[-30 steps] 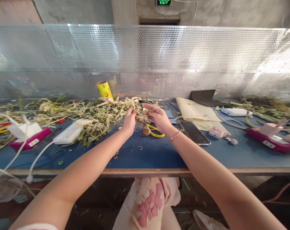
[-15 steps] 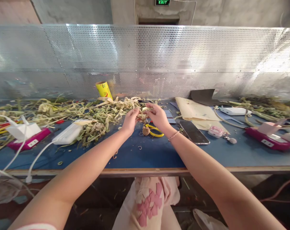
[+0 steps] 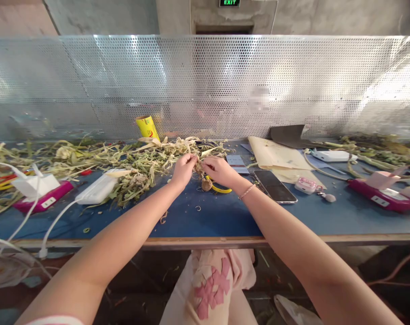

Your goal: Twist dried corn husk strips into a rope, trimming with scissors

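My left hand [image 3: 184, 170] is closed in a pinch at the front edge of a heap of dried leaves and stalks [image 3: 140, 174]. Opposite it, a short gap away, my right hand [image 3: 220, 171] has its fingertips pressed together. Both pinch a small clump of brownish dried plant [image 3: 198, 168] between them; its exact shape is partly hidden by the fingers. Just below lies a round brown piece [image 3: 207, 184], perhaps the clump's lower end. Beside it a yellow loop handle [image 3: 221, 189] shows, the rest covered by my right hand.
A phone [image 3: 274, 186], a pink earphone case [image 3: 306, 184] and brown paper [image 3: 276, 153] lie to the right. Magenta power strips [image 3: 44, 198] and a white charger [image 3: 97, 188] with cables sit left. A yellow tube [image 3: 147, 127] stands before the perforated metal screen [image 3: 205, 85].
My right hand has turned and its fingers have drawn together lower down, uncovering more of the blue-grey card behind. More of the yellow handle is now covered. My left hand stays nearly in place.
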The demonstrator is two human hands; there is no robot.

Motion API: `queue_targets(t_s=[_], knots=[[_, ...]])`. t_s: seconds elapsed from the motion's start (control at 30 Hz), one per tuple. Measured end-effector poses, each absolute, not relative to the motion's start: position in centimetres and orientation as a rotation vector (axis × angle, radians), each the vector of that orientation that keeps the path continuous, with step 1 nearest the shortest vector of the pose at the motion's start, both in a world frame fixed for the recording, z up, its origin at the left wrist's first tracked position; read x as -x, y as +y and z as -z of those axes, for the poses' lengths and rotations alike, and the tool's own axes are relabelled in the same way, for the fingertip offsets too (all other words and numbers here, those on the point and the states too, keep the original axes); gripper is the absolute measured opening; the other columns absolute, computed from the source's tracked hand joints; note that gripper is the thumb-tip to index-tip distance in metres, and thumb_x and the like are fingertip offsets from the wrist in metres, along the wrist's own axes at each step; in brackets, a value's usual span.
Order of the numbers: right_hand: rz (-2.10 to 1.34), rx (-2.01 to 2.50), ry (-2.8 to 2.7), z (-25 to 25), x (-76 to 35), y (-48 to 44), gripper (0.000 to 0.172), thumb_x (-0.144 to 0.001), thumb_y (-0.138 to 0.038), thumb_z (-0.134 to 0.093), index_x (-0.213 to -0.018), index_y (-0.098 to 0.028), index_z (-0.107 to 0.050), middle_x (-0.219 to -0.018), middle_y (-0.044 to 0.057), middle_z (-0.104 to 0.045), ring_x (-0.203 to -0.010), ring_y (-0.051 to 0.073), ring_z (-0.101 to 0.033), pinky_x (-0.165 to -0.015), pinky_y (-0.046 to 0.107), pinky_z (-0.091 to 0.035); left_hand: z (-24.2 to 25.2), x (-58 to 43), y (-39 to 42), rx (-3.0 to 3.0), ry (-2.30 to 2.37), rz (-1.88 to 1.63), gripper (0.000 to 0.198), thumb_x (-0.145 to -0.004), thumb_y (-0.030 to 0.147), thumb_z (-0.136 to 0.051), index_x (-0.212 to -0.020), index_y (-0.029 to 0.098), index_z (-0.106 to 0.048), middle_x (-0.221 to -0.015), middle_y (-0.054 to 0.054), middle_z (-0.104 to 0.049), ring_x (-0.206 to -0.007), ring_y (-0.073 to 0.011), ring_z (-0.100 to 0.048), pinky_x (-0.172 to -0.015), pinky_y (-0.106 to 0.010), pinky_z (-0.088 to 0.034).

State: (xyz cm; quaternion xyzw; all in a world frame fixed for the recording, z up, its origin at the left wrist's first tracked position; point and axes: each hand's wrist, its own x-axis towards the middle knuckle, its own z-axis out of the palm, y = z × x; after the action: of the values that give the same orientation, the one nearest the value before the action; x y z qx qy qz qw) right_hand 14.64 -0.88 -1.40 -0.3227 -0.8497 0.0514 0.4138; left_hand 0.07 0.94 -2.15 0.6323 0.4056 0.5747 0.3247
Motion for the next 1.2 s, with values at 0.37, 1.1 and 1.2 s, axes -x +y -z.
queue_targets(t_s=[0.37, 1.1, 1.2], knots=[[-0.254, 0.883, -2.230, 1.6, -13.9, -1.0, 0.021, -0.070, -0.015, -0.038, -0.054, -0.019, -0.024, -0.054, -0.005, -0.029, -0.053, 0.008, -0.029, -0.053, 0.023, -0.022, 2.3, -0.6, 1.3, -1.541, 1.199, -1.462, 0.019, -0.072, 0.017, -0.048, -0.053, 0.017, -0.046, -0.047, 0.004, -0.041, -0.048, -0.0094, -0.037, -0.052, -0.022, -0.029], [-0.814, 0.941, -1.536, 1.7, -14.6, 0.0, 0.025, -0.075, -0.037, -0.044, -0.058, -0.019, -0.041, -0.055, -0.003, -0.043, -0.055, 0.010, -0.043, -0.057, 0.024, -0.040, 2.5, -1.2, 0.8, -1.172, 0.864, -1.422, 0.034, -0.067, 0.027, -0.063, -0.094, 0.022, -0.043, -0.102, -0.002, -0.049, -0.074, -0.0101, -0.053, -0.062, -0.024, -0.046], [-0.875, 0.858, -1.431, 1.8, -14.7, 0.2, 0.027, -0.073, -0.040, -0.048, -0.057, -0.019, -0.041, -0.061, -0.002, -0.044, -0.060, 0.010, -0.045, -0.062, 0.025, -0.044, 2.6, -1.4, 0.4, -1.273, 0.885, -1.400, 0.049, -0.059, 0.018, -0.069, -0.098, 0.022, -0.041, -0.109, -0.004, -0.046, -0.071, -0.0087, -0.053, -0.066, -0.027, -0.047]])
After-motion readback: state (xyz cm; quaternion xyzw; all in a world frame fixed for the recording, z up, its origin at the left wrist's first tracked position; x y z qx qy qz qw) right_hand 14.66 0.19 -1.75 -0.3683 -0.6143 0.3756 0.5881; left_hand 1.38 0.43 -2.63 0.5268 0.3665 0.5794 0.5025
